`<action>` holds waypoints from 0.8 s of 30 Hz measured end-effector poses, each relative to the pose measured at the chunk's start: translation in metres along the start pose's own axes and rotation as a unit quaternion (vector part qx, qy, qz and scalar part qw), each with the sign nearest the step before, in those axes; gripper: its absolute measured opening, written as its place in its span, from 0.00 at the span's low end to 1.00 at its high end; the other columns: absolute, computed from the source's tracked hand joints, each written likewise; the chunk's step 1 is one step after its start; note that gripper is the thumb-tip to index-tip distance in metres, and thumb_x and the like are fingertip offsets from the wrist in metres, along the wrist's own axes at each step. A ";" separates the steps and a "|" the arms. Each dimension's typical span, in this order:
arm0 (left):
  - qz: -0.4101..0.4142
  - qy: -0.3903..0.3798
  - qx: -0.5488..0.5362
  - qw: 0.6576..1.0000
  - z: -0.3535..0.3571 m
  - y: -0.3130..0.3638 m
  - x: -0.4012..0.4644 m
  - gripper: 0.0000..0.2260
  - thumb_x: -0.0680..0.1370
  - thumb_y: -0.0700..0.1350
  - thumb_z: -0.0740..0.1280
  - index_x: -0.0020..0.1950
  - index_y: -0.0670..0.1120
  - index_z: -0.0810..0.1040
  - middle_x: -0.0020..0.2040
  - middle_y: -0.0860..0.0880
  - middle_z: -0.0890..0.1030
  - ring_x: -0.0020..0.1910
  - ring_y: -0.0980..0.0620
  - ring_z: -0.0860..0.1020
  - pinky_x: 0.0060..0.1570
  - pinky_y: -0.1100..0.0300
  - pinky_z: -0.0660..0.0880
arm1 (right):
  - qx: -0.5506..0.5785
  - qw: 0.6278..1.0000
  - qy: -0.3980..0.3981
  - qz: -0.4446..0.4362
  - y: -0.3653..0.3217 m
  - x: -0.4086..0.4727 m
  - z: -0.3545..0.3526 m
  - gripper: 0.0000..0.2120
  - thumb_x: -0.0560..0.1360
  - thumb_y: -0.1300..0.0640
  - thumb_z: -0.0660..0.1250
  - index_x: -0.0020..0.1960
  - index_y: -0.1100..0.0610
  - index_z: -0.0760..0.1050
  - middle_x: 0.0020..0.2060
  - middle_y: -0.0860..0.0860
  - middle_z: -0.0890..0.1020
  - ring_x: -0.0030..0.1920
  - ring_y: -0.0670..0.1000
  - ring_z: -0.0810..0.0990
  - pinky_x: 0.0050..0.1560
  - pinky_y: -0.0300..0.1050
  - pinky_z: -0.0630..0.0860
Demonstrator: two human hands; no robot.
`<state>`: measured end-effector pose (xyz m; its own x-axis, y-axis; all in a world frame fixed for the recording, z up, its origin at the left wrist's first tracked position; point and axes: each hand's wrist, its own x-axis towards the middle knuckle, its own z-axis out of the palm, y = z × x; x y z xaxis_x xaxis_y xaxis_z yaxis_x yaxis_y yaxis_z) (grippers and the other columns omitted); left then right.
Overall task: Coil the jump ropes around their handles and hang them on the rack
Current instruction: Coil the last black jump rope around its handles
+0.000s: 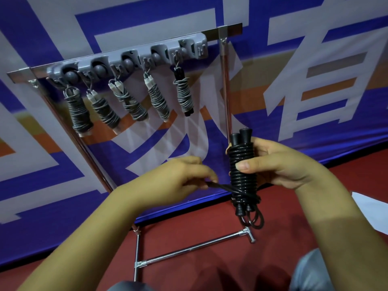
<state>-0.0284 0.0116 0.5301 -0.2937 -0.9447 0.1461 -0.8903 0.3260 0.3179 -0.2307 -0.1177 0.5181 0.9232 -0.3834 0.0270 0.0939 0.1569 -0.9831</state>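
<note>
1. Pinching the loose end of the black rope, the left hand (184,175) draws it taut toward the black jump rope (243,171); the fingertips are hidden behind the hand.
2. Right hand (279,162) has its grip closed around the coiled bundle, thumb pressed across the coils, two black handles upright, small loops hanging below.
3. Five coiled ropes (130,101) already hang in a row from the grey holder (130,57) on the rack (225,80); four are grey with pale handles, the rightmost has black handles.
4. Large white characters cover the blue banner (315,59) behind, cut off at the edges and not readable as whole words.
5. Right of the last hung rope, the holder's end slot is free, with open room beside the upright.
6. Red floor (210,269) lies below; the rack's lower crossbar crosses it.
</note>
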 end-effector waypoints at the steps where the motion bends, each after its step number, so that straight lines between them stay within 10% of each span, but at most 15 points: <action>1: 0.006 0.009 0.011 1.000 0.002 -0.001 0.002 0.07 0.76 0.45 0.64 0.53 0.54 0.76 0.45 0.53 0.74 0.44 0.56 0.76 0.47 0.58 0.75 | 0.000 1.000 0.002 0.001 0.000 0.000 0.000 0.20 0.62 0.64 0.69 0.53 0.56 0.75 0.34 0.47 0.81 0.36 0.47 0.82 0.33 0.47 0.78; 9: -0.026 0.218 0.008 0.976 0.015 0.011 0.014 0.05 0.74 0.52 0.61 0.48 0.54 0.70 0.37 0.55 0.73 0.37 0.55 0.72 0.34 0.66 0.68 | 0.101 0.994 0.026 -0.037 -0.006 0.001 -0.001 0.38 0.45 0.53 0.84 0.51 0.56 0.73 0.35 0.51 0.82 0.34 0.50 0.82 0.31 0.47 0.79; 15: -0.037 0.338 -0.064 0.938 0.037 0.012 0.031 0.06 0.76 0.42 0.66 0.47 0.52 0.80 0.34 0.57 0.69 0.34 0.61 0.70 0.36 0.73 0.65 | 0.236 0.963 0.075 -0.108 -0.010 0.004 0.014 0.31 0.46 0.55 0.84 0.47 0.55 0.77 0.36 0.53 0.83 0.38 0.52 0.84 0.33 0.48 0.80; 24: -0.261 0.343 -0.473 0.768 0.068 0.056 0.053 0.12 0.77 0.35 0.65 0.36 0.46 0.79 0.25 0.50 0.74 0.21 0.57 0.71 0.28 0.61 0.72 | 0.300 0.898 0.263 -0.188 -0.001 0.017 0.040 0.22 0.64 0.60 0.71 0.56 0.59 0.71 0.49 0.59 0.79 0.49 0.57 0.83 0.35 0.50 0.81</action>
<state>-0.1171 -0.0231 0.4920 0.5590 -0.8199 0.1240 -0.0770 0.0975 0.9922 -0.2001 -0.0875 0.5265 0.4957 -0.8635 0.0932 0.6914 0.3274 -0.6440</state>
